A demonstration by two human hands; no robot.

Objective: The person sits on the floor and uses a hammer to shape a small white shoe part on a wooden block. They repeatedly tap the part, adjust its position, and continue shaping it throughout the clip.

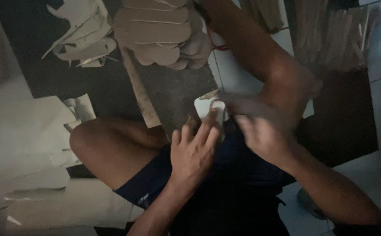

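Item: small white cut-out piece point(211, 108), pale card or foam, lying at the near edge of a dark board point(173, 87) that rests across the seated person's lap and raised knee.

Left hand point(195, 150): fingers spread, palm down, fingertips point(211, 117) pressing on the near end of the white piece, holding it flat.

Right hand point(264, 135): motion-blurred, just right of the piece; the fingers appear to be drawn toward its right edge, but whether they pinch it or a tool cannot be told.

Step in hand, by judgement: steadying and working the white piece against the board, likely trimming or shaping. The next move seems to call for firm pressure from the left hand and a controlled pull by the right, so the piece does not slide off the board's near edge.

Surroundings: stack of tan sole-shaped cut-outs point(157, 32) at the far end of the board; pale offcuts point(83, 37) to their left; bundle of pale strips point(330, 37) at the far right; light tiled floor point(374, 170) beneath.
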